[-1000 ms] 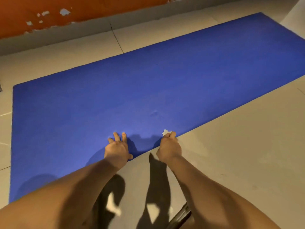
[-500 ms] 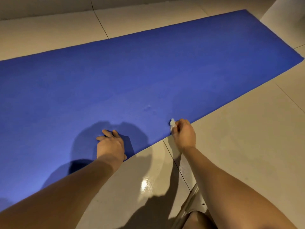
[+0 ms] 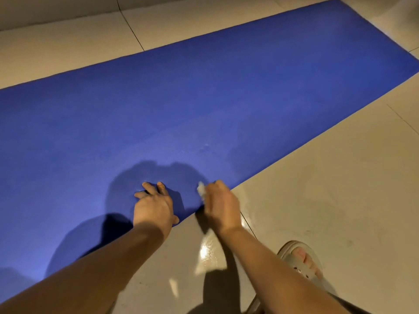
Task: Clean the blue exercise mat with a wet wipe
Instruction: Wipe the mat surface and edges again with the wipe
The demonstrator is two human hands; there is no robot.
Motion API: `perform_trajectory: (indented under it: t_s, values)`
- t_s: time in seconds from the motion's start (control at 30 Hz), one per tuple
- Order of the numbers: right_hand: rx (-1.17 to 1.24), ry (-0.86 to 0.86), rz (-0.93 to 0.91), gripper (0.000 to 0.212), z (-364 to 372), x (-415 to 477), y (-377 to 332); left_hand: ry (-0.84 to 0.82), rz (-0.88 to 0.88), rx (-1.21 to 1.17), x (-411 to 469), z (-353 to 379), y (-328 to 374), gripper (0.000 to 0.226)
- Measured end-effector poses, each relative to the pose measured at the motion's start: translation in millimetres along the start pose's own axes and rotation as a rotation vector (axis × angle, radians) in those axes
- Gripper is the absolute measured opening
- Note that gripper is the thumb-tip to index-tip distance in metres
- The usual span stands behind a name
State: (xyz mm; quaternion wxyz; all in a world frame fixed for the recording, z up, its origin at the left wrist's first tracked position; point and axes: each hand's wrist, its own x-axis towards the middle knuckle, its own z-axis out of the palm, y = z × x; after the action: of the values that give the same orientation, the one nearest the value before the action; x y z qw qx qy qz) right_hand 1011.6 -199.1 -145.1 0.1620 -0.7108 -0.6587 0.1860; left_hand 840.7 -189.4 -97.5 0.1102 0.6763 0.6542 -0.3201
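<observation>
The blue exercise mat (image 3: pixel 204 98) lies flat on the tiled floor, running from the lower left to the upper right. My left hand (image 3: pixel 153 206) rests on the mat at its near edge, fingers spread forward. Just to its right, my right hand (image 3: pixel 222 205) grips a small crumpled white wet wipe (image 3: pixel 201 191) at the same near edge; only the wipe's tip shows past my fingers. A slightly darker, damp-looking patch shows on the mat (image 3: pixel 249 150) beyond my right hand.
Glossy beige floor tiles (image 3: pixel 317 200) surround the mat, with a bright reflection near my right forearm. My foot in a grey sandal (image 3: pixel 301 259) stands on the tiles at the lower right. A grey wall base (image 3: pixel 56 10) runs along the top left.
My right hand with the wipe has moved left along the mat's near edge, closer to my left hand. The view has tilted down, and my sandalled foot has come into sight.
</observation>
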Motion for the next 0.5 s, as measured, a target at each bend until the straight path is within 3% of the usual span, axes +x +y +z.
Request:
perform_trajectory:
  t_s: [0.1,0.17,0.27,0.33,0.43,0.5]
  values:
    - [-0.027,0.148,0.185,0.032,-32,45,55,0.014,0.000,-0.007,-1,2,1,0.105]
    - [-0.031,0.155,0.279,0.023,-45,62,74,0.025,-0.002,-0.013,-2,5,0,0.108]
    - [0.065,0.174,0.352,0.028,-33,55,48,0.041,-0.010,-0.033,-5,7,-3,0.110]
    - [0.121,0.120,0.256,0.028,-18,28,12,0.038,0.004,-0.027,-5,5,-4,0.108]
    - [0.164,-0.106,-0.001,0.013,-5,-14,-34,0.022,-0.003,-0.030,-5,0,-4,0.107]
    - [0.113,-0.126,-0.137,0.026,-6,-12,-29,0.027,-0.015,-0.031,-5,-2,-3,0.107]
